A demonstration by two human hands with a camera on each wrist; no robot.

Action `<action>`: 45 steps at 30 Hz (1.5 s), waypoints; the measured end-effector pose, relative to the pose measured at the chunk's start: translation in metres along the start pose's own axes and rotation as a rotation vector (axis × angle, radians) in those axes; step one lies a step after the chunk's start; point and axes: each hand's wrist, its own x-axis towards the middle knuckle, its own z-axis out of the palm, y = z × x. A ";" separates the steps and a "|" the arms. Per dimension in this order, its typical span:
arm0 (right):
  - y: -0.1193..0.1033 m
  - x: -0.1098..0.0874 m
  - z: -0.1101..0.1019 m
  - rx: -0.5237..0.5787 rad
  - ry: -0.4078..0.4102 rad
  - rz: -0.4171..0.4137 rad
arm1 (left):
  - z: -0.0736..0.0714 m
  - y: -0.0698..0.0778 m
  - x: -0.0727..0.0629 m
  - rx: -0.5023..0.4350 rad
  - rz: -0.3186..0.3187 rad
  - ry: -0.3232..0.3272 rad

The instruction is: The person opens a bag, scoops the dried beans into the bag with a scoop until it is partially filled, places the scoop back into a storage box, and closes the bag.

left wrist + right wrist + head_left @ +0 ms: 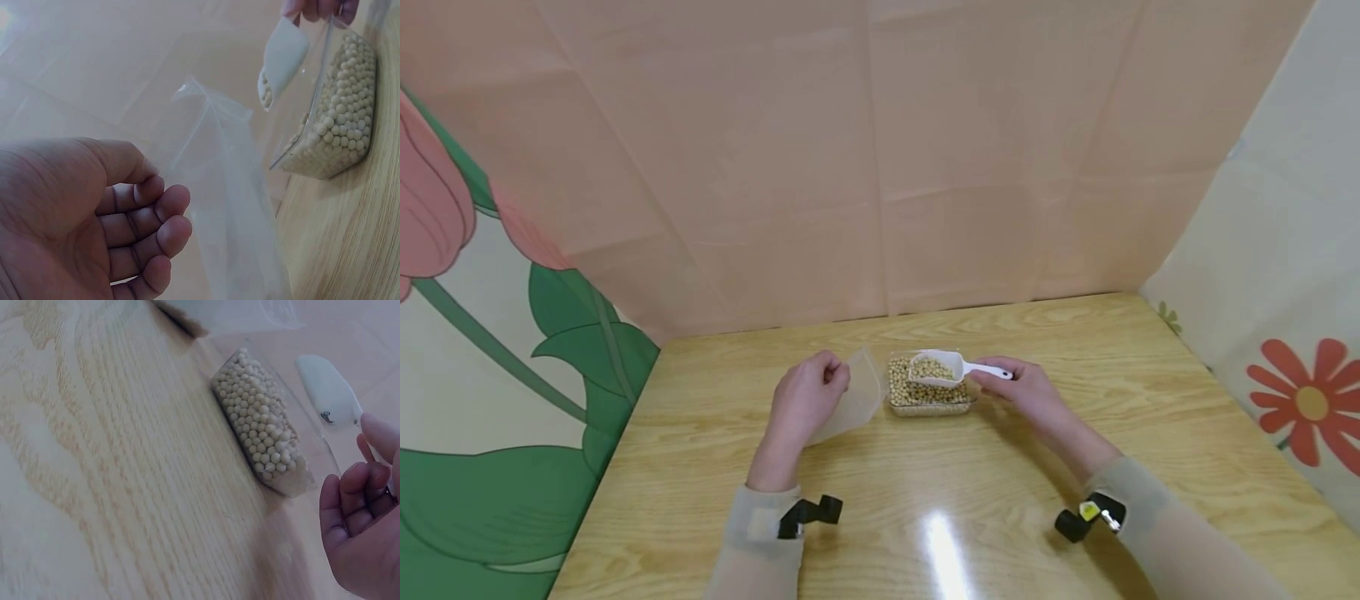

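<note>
My left hand (pixel 805 398) pinches the edge of a clear plastic bag (pixel 859 398) between thumb and index finger. In the left wrist view the bag (pixel 234 181) hangs to the right of the fingers, its top spread apart. My right hand (pixel 1028 390) grips the handle of a white scoop (pixel 952 363). The scoop's bowl carries pale round beans (pixel 931 368) and hangs above a clear rectangular container (pixel 931 410). More of the same beans fill the container, as the right wrist view shows through its wall (pixel 300 481). The bag stands just left of the container.
The wooden table (pixel 880 483) extends around both hands, with a light glare near its front. A pinkish sheet (pixel 865 167) covers the wall behind. Flower-patterned sheets stand at left and right. Each wrist wears a band with a small black camera mount.
</note>
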 end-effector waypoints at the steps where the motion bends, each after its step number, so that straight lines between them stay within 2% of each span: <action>1: 0.000 0.000 0.000 0.006 -0.004 -0.003 | 0.000 0.000 0.000 0.000 0.000 -0.001; 10: -0.009 -0.005 -0.001 0.073 -0.021 -0.048 | -0.001 0.001 -0.001 -0.004 0.001 -0.001; 18: -0.030 -0.015 0.008 0.010 -0.035 -0.048 | -0.001 0.000 -0.001 -0.002 -0.002 0.002; 25: -0.043 -0.019 0.023 0.007 -0.063 -0.045 | -0.001 -0.001 0.000 0.005 0.002 0.007; 45: -0.052 -0.013 0.054 -0.044 -0.102 -0.141 | -0.001 -0.001 0.001 0.013 0.000 0.019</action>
